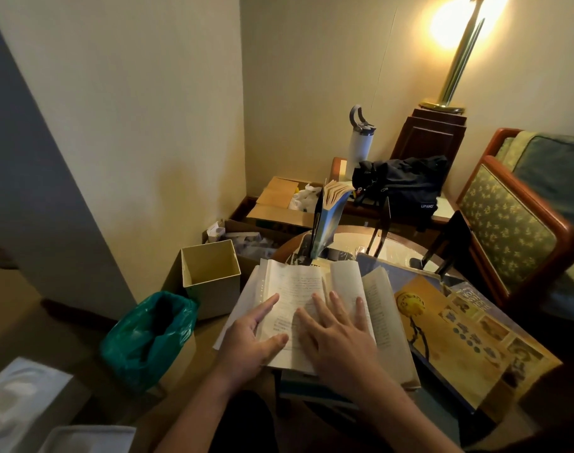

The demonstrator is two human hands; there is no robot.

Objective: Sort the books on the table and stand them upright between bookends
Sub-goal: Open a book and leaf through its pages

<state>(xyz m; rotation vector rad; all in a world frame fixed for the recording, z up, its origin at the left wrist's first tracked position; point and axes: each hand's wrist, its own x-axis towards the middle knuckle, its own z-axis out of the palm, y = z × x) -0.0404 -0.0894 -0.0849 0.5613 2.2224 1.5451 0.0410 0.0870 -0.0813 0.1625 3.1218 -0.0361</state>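
Palms of left hand (pixel 249 341) and right hand (pixel 341 335) press open book (pixel 295 282), grip wide; leaning blue book (pixel 328 220) behind it may topple if nudged.

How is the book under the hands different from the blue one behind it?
The open book lies flat; the blue book stands upright. The open book shows printed pages; the blue book mostly its cover. The left hand and right hand rest on the open book, not the blue book. Both have pale pages.
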